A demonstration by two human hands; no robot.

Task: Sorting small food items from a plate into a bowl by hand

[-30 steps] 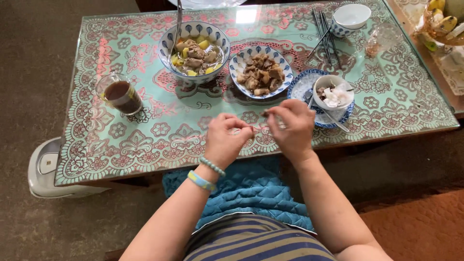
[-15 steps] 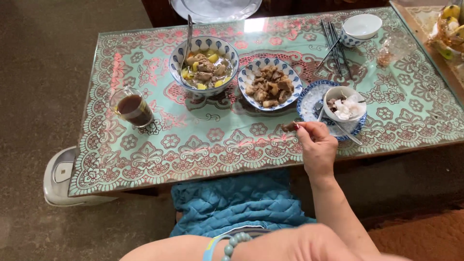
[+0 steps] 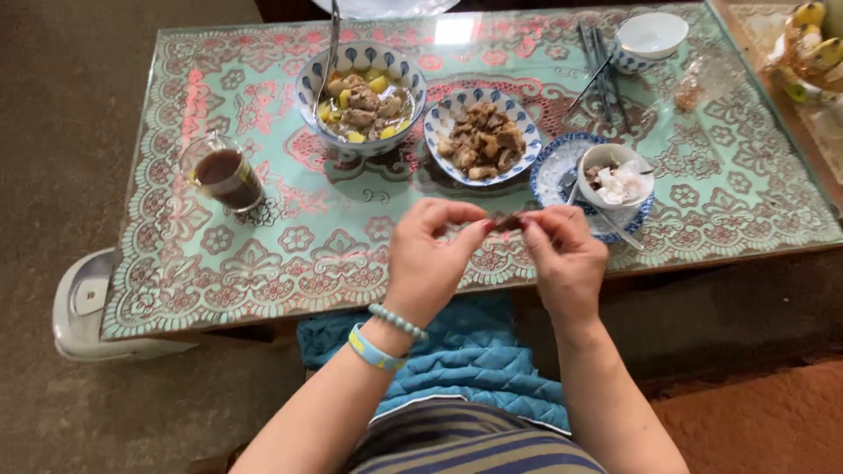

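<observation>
My left hand (image 3: pixel 430 259) and my right hand (image 3: pixel 565 256) meet over the near edge of the table (image 3: pixel 290 254). Together they pinch a small dark piece of food (image 3: pixel 507 222) between their fingertips. Just beyond the hands sits a blue-patterned bowl of brown meat pieces (image 3: pixel 481 147). To the right of it a small white bowl with white bits (image 3: pixel 616 175) stands on a blue saucer, with a spoon lying beside it. My left wrist wears a bead bracelet and a blue band.
A large bowl of soup with meat and yellow chunks (image 3: pixel 360 98) holds a ladle at the back left. A glass mug of dark drink (image 3: pixel 224 173) stands at the left. Chopsticks (image 3: pixel 597 57) and an empty white bowl (image 3: pixel 650 37) lie far right. A blue quilted cushion (image 3: pixel 465 360) covers my lap.
My left hand has come back up from below the table and joined the right hand on the piece of food. The right hand has shifted slightly toward me.
</observation>
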